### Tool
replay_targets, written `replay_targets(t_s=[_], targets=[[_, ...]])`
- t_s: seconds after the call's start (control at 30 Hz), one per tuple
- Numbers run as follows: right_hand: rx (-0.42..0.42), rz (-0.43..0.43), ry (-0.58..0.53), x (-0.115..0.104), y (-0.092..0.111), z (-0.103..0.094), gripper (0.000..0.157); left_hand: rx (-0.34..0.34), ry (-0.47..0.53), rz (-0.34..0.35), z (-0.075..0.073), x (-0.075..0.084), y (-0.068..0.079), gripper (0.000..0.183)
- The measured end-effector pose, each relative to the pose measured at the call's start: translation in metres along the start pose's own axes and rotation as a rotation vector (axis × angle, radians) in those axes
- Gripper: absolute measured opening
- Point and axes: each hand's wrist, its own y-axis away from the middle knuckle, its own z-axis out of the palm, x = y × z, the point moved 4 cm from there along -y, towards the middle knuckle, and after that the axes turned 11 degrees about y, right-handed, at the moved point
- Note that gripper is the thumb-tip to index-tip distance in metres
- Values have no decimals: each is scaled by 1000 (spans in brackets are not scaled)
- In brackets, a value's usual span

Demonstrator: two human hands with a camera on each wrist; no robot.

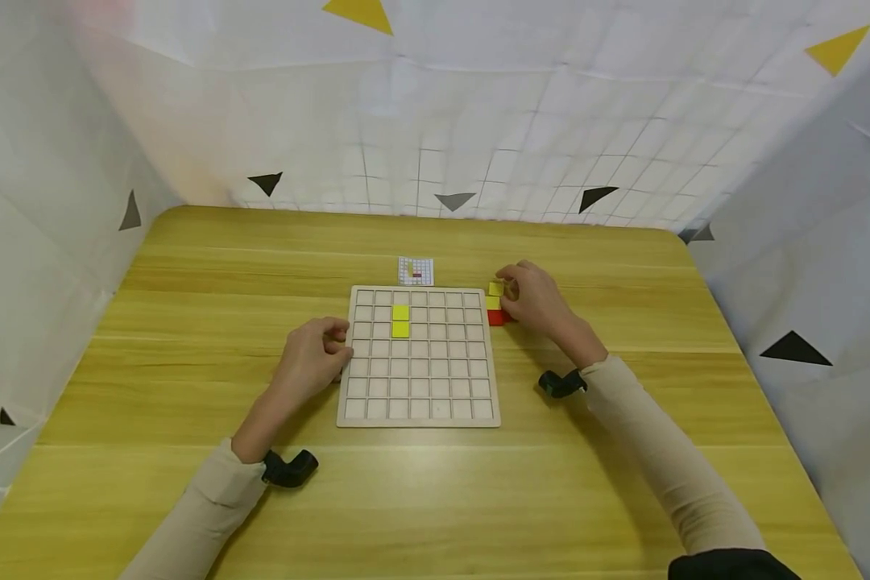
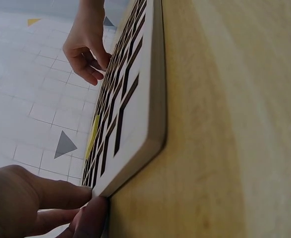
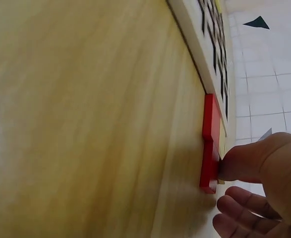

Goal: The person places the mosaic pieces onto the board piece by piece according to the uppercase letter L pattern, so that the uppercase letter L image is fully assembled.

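A wooden grid board (image 1: 420,422) lies in front of me, with two yellow tiles (image 1: 400,321) set in its upper left squares. My left hand (image 1: 308,354) is at the board's left edge. Its straight index finger and thumb touch the rim in the left wrist view. Beyond the board's upper right side, my right hand (image 1: 540,300) pinches a loose yellow tile (image 1: 496,288) between thumb and index finger. Another yellow tile (image 1: 493,303) lies just nearer. Two red tiles (image 3: 211,116) sit side by side against the board; the thumb (image 3: 242,161) partly covers the tiles behind them.
A small printed grid card (image 1: 416,271) with yellow and red marks lies past the board's far edge. Both wrists carry a black camera mount (image 1: 290,469). White cloth walls (image 1: 478,105) with triangle prints stand around the wood-grain table (image 1: 420,507).
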Motion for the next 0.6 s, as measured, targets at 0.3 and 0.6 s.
replay_targets(t_s=[0.3, 0.6], targets=[[-66, -52, -7, 1, -7, 2, 37, -3, 3, 3, -1, 1, 0, 40], [-77, -23, -15, 4, -13, 3, 38, -9, 27, -16, 0, 1, -1, 39]])
